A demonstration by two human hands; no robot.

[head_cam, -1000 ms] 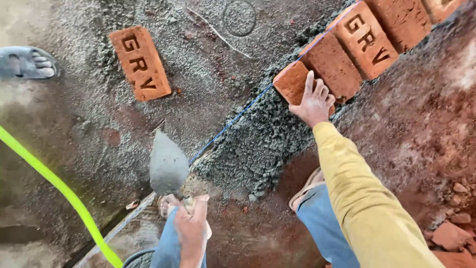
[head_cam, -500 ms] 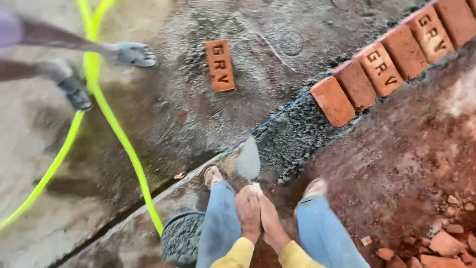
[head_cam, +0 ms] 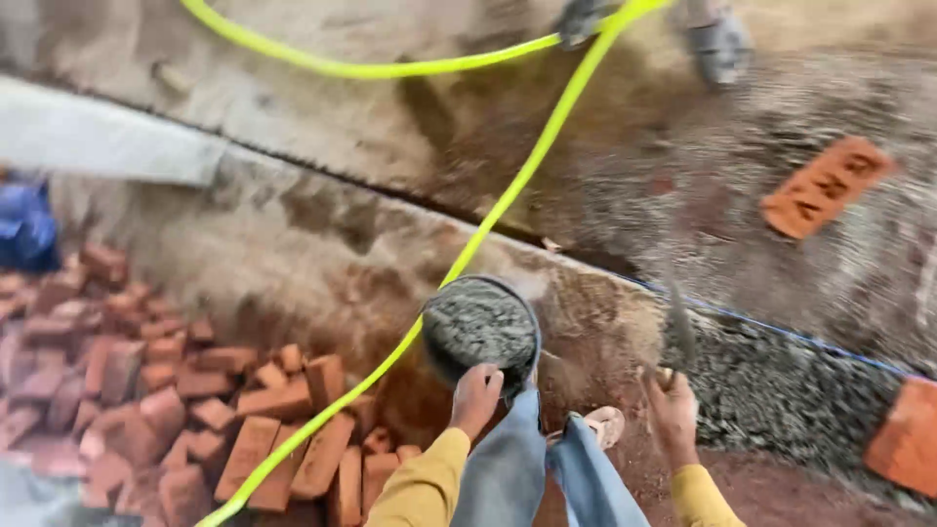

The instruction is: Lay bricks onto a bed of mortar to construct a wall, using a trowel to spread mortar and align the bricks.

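My left hand (head_cam: 475,395) is curled on the near rim of a round dark pan (head_cam: 478,327) filled with grey mortar, which sits on the ground just ahead of my knees. My right hand (head_cam: 673,408) grips the handle of a trowel (head_cam: 679,337) whose blade points up, blurred by motion. The trowel is held above the grey mortar bed (head_cam: 781,385) that runs along a blue string line (head_cam: 781,330). Both my sleeves are yellow.
A yellow-green hose (head_cam: 508,195) crosses the ground over the pan's left side. A pile of red bricks (head_cam: 195,400) lies at the left, a loose brick (head_cam: 825,185) at the upper right, a laid brick (head_cam: 903,439) at the right edge. Another person's feet (head_cam: 720,44) stand at the top.
The view has swung left, away from the brick row toward the pan and brick pile. My hands, together half a second ago, have parted: left to the pan, right holding the trowel.
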